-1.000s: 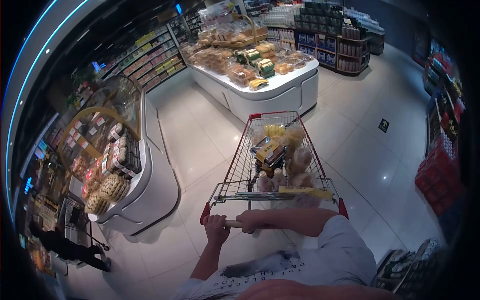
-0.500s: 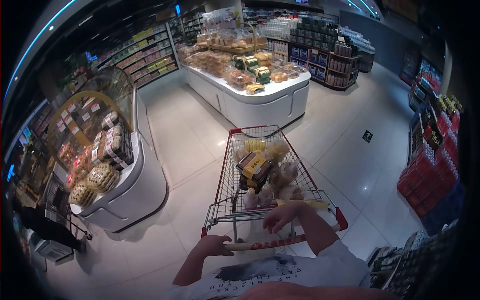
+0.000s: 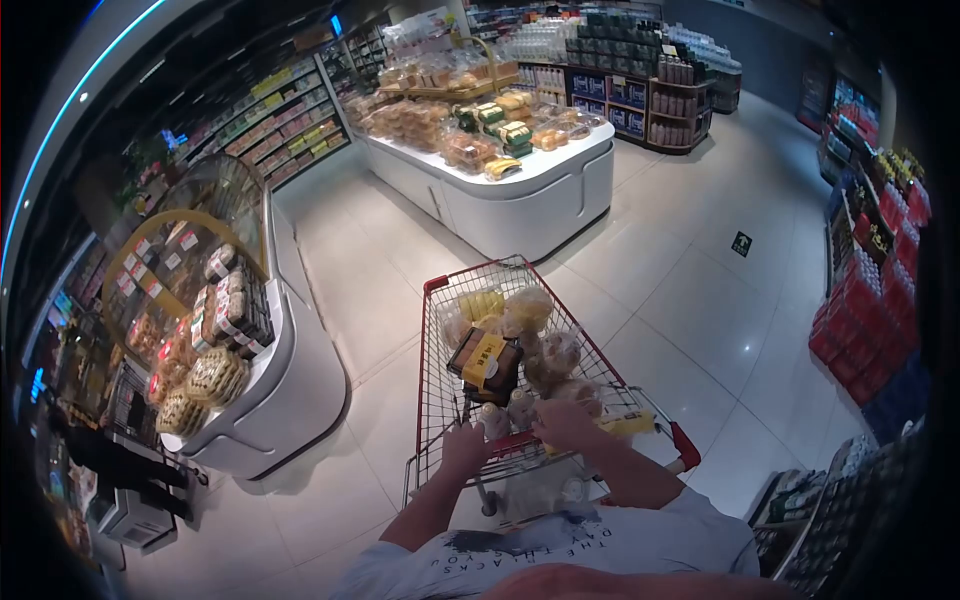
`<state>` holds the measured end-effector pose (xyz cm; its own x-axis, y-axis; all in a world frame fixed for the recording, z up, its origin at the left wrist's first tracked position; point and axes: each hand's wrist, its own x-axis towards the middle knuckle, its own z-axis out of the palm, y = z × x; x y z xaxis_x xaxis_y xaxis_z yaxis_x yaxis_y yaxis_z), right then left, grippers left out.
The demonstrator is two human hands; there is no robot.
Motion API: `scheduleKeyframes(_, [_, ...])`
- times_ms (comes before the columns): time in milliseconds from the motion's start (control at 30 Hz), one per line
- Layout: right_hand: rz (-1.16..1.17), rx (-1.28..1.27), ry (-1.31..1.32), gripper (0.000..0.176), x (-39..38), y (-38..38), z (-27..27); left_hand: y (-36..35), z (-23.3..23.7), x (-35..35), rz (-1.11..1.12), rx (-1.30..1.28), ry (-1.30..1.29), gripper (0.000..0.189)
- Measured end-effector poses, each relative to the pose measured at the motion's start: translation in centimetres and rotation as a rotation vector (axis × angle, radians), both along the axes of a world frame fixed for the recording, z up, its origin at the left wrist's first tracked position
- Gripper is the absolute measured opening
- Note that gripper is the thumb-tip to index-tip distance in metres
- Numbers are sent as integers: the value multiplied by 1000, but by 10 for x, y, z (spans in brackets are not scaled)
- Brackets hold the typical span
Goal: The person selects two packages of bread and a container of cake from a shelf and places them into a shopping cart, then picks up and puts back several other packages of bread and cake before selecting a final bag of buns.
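Note:
A wire shopping cart (image 3: 590, 345) with red trim stands in front of me, loaded with groceries. My left hand (image 3: 465, 449) is at its near rim with the fingers bent over the edge. My right hand (image 3: 566, 424) reaches past the rim, fingers loosely bent and apart, close beside small pale bottles (image 3: 520, 408). Behind them a dark box with a yellow label (image 3: 485, 362) lies tilted. Bagged produce (image 3: 552, 357) fills the right side, with yellow fruit (image 3: 482, 304) toward the front. A yellow package (image 3: 628, 424) rests by my right forearm.
A white counter (image 3: 300, 405) with packed baked goods (image 3: 218, 376) stands at left. Another white bread counter (image 3: 530, 205) is ahead. Red stacked cases (image 3: 856, 320) line the right, above lower shelves (image 3: 800, 510). A person in dark clothes (image 3: 125, 460) is at far left. Tiled floor (image 3: 685, 290) lies between.
My left hand has let go of the cart's handle and moved forward to the near rim. My right hand has moved forward too. The cart's front has swung slightly left.

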<state>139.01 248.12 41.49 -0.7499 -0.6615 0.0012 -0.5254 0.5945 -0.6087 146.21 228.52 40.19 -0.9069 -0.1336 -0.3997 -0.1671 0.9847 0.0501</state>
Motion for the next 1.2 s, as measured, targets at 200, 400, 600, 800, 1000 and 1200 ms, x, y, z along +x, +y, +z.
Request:
scheduleKeyframes(200, [311,291,-181,31,-8,-6,-7,-25,-31,5,192,441,-206,42])
scheduleKeyframes(400, [387,334,-154,33,-16,-1,14,-25,-41,0,201,622,-254,42])
scheduleKeyframes(600, [460,301,-174,34,-51,-6,-16,-26,-58,-17,335,703,-302,43])
scheduleKeyframes(800, [539,277,-187,35,-99,-20,-36,-23,-64,-44,440,632,-162,42])
scheduleKeyframes(1000, [604,286,-187,38,-139,-39,-26,-35,-65,-68,504,662,-145,40])
scheduleKeyframes(1200, [605,256,-267,41,-169,-56,-11,-64,-73,-88,498,679,-200,44])
